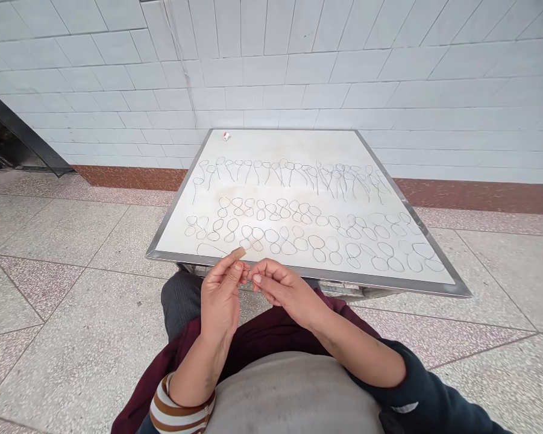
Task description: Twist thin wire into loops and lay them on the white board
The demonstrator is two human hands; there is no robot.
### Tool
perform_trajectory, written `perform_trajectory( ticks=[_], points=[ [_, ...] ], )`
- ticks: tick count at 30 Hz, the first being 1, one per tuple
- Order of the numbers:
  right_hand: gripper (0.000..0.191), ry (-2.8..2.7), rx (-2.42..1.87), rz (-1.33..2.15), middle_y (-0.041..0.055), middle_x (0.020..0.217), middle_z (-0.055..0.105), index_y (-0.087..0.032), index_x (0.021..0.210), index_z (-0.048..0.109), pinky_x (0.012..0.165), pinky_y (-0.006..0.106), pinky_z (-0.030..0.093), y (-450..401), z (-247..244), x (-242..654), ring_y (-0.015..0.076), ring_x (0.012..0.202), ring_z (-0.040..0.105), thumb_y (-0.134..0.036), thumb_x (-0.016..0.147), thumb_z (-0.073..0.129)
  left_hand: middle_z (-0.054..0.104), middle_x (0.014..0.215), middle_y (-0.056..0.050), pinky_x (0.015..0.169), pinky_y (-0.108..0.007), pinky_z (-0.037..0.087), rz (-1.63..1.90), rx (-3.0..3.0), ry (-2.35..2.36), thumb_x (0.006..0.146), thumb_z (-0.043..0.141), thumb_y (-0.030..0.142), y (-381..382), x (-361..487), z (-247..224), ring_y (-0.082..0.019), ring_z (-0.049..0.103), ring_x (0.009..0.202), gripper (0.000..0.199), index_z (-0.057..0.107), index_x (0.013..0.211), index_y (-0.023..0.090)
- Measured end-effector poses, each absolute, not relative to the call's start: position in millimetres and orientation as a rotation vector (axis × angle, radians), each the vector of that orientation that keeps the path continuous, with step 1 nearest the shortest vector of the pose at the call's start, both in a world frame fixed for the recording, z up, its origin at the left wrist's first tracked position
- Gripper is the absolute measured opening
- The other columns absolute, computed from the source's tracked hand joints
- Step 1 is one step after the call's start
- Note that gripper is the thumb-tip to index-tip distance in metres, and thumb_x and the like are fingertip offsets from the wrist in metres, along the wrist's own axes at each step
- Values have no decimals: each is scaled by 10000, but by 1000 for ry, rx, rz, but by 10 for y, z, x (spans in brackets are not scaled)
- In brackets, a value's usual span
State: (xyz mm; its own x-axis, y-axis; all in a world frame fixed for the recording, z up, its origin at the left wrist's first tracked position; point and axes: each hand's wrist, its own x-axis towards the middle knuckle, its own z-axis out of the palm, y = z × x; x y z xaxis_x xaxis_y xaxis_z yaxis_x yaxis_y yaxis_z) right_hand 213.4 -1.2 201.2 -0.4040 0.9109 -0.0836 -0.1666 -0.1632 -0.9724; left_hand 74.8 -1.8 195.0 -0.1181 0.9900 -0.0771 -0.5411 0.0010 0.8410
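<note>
My left hand (223, 289) and my right hand (282, 289) meet just in front of the table's near edge, both with fingers pinched. Between the fingertips runs a thin wire (247, 270), which both hands seem to grip. A tan strip (238, 253), perhaps tape round a fingertip, shows at my left index finger. Just beyond the hands lies the white tabletop (280, 141) with rows of thin dark wire pieces. Figure-eight wire loops (317, 242) fill the nearer rows. Farther back, single loops with long tails (285, 164) form another row.
A small white and red object (226, 137) sits at the table's far left corner. The table has a grey metal rim (176, 211). Behind it stands a white tiled wall (262, 69). A dark-framed opening (13, 135) is at far left, above the speckled floor (85, 337).
</note>
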Motion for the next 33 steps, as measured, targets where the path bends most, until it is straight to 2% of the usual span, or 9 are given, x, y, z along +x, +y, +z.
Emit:
perform_trajectory(
  ticks=[2, 7, 12, 19, 33],
  points=[
    [204, -1086, -858, 1916, -37, 709, 499, -187, 874, 602, 459, 204, 165, 1, 2017, 2142, 55, 508, 276, -386, 852, 640, 657, 759, -5, 667, -211, 465, 1492, 674, 873, 739, 764, 229, -23, 753, 1939, -86, 574, 694, 263, 747, 999, 190],
    [216, -865, -752, 2147, -34, 697, 469, -163, 849, 625, 470, 210, 139, 7, 1995, 2159, 43, 515, 241, -358, 808, 709, 651, 740, 4, 654, -195, 473, 1478, 633, 843, 731, 768, 208, -32, 754, 1914, -69, 564, 647, 259, 747, 988, 184],
    [215, -1068, -833, 1952, -34, 703, 492, -177, 889, 639, 465, 220, 149, -14, 1981, 2141, 51, 509, 265, -391, 875, 629, 656, 738, -2, 672, -190, 479, 1478, 637, 832, 751, 753, 210, -32, 749, 1930, -75, 581, 683, 240, 744, 989, 176],
    [199, -1434, -961, 1625, -41, 707, 524, -198, 908, 615, 527, 216, 304, -42, 1964, 2134, 70, 572, 384, -386, 925, 553, 659, 762, -4, 639, -212, 474, 1543, 784, 944, 779, 728, 241, -51, 753, 1938, -84, 564, 660, 208, 740, 981, 192],
    [202, -1253, -925, 1782, -49, 648, 519, -188, 845, 633, 489, 231, 200, -35, 1987, 2105, 59, 502, 288, -375, 901, 581, 667, 760, 7, 620, -195, 472, 1532, 797, 938, 792, 714, 213, -92, 760, 1974, -74, 548, 643, 138, 749, 925, 213]
  ],
)
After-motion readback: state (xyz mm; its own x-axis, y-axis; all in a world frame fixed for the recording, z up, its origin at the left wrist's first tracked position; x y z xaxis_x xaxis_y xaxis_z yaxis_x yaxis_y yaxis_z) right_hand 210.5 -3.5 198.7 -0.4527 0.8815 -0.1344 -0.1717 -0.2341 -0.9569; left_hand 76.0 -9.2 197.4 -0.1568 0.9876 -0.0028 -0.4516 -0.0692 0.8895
